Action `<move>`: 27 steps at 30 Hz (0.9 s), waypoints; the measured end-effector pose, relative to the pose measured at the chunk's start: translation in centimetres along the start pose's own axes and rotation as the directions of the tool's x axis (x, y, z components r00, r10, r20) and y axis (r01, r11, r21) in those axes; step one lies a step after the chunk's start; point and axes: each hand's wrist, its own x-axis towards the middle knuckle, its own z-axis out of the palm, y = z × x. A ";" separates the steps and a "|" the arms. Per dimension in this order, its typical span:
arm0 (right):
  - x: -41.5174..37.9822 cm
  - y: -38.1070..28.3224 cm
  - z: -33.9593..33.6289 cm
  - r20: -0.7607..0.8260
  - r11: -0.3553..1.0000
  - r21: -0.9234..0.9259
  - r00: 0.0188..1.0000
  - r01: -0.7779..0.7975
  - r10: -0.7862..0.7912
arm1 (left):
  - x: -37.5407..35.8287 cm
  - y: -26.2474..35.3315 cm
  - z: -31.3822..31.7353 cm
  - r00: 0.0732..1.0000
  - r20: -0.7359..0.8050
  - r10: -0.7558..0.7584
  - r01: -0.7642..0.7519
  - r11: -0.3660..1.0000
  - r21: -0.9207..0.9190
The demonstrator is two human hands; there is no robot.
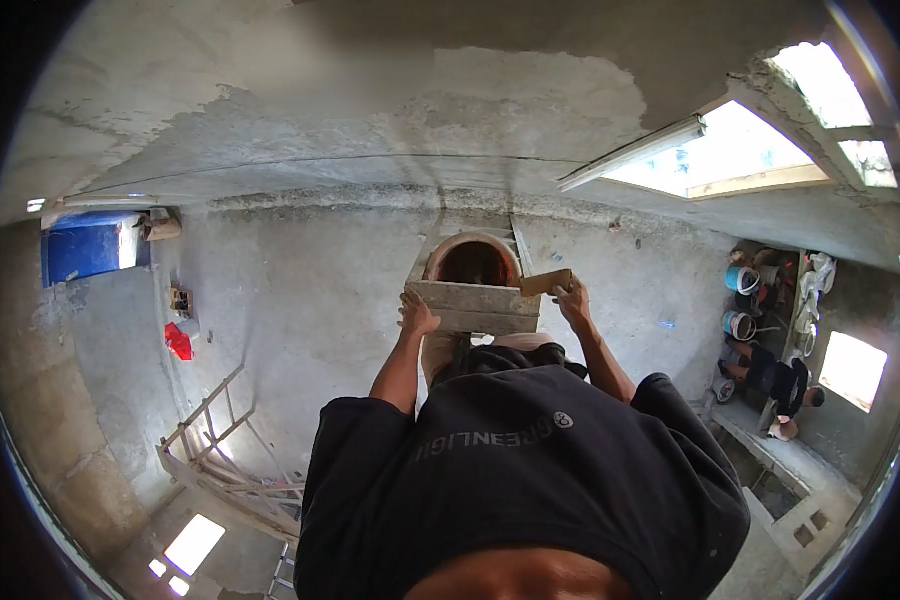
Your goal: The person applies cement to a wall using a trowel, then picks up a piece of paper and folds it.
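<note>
My left hand (417, 314) is closed round the left end of a weathered wooden board (470, 320), which lies across in front of my legs. In my right hand (573, 303) is a tan rectangular block (546, 283), gripped by its right end. The block's left end overlaps the board's right corner in this view. Just beyond the board sits a round tub (475, 240) with a reddish-brown inside; its near rim is hidden by the board. What the tub holds is too dark to make out.
A sloping wooden frame (520, 250) stands around the tub. Concrete wall (320, 130) rises ahead, with a darker damp patch. To the right are a window opening (715, 155), buckets (738, 325) and another person (775, 378). Wooden scaffolding (220, 440) stands lower left, near a red object (179, 342).
</note>
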 end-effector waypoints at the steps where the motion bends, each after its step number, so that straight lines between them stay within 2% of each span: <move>1: 0.2 -0.5 0.1 0.004 1.000 0.018 1.000 0.024 -0.024 | 0.2 -0.1 -0.2 1.000 0.023 0.017 -0.017 1.000 0.008; 4: 1.2 -2.0 0.8 -0.010 0.991 0.113 0.998 0.069 -0.069 | 0.7 -0.2 -0.8 0.997 0.073 0.015 -0.016 1.000 0.008; 5: 1.0 -3.7 0.8 0.034 0.989 0.143 0.999 0.035 -0.040 | 1.3 -0.6 -0.5 0.998 0.067 0.016 -0.017 1.000 0.006; 8: 1.1 -7.0 1.2 0.047 0.985 0.158 0.995 0.074 -0.083 | 2.6 -1.4 -1.0 0.995 0.081 0.051 -0.047 0.997 -0.059; 11: 0.6 -10.1 1.2 0.029 0.977 0.172 0.990 0.129 -0.136 | 3.3 -1.0 -1.2 0.988 0.142 0.054 -0.056 0.998 0.006; 13: 0.5 -11.7 1.2 0.018 0.977 0.155 0.989 0.144 -0.149 | 4.9 0.0 -0.9 1.000 -0.010 -0.024 0.026 0.972 0.232; 15: 0.5 -12.5 1.1 0.013 0.978 0.142 0.988 0.152 -0.155 | -2.9 6.9 -7.8 0.975 -0.181 0.127 -0.119 0.991 0.055; 16: 0.4 -12.8 1.0 0.012 0.974 0.034 0.975 0.223 -0.223 | -4.4 8.8 -9.3 0.906 -0.281 0.317 -0.358 0.928 -0.108; 17: 0.4 -13.2 1.0 0.015 0.954 -0.073 0.957 0.292 -0.291 | -5.7 10.5 -10.7 0.786 -0.408 0.464 -0.582 0.779 -0.234; 18: 0.1 -13.7 1.0 0.016 0.954 -0.071 0.957 0.291 -0.291 | -9.6 12.9 -13.8 0.663 -0.409 0.627 -0.746 0.597 -0.294; 19: -0.3 -14.4 1.1 0.029 0.928 -0.106 0.934 0.358 -0.357 | -12.5 14.7 -15.6 0.505 -0.421 0.754 -0.857 0.379 -0.350; 20: -0.9 -15.2 1.3 0.046 0.895 -0.141 0.906 0.423 -0.421 | -12.8 15.2 -15.0 0.508 -0.419 0.752 -0.855 0.381 -0.352; 22: -1.8 -17.3 1.8 0.069 0.886 -0.181 0.904 0.427 -0.422 | -13.0 16.0 -13.9 0.339 -0.406 0.849 -0.898 0.421 0.130; 23: -2.1 -18.0 2.1 0.087 0.874 -0.221 0.901 0.433 -0.424 | -12.9 16.1 -13.4 0.342 -0.407 0.847 -0.897 0.423 0.127; 25: -2.3 -18.3 2.7 0.081 0.854 -0.208 0.878 0.477 -0.471 | -12.5 16.3 -12.8 0.488 -0.371 0.790 -0.833 0.548 0.071; 26: -2.5 -18.4 2.8 0.071 0.833 -0.194 0.854 0.518 -0.515 | -12.2 16.3 -12.7 0.487 -0.366 0.793 -0.835 0.546 0.073; 27: -2.8 -18.5 2.6 0.065 0.836 -0.194 0.857 0.513 -0.511 | -11.9 16.1 -12.8 0.476 -0.328 0.816 -0.873 0.484 -0.063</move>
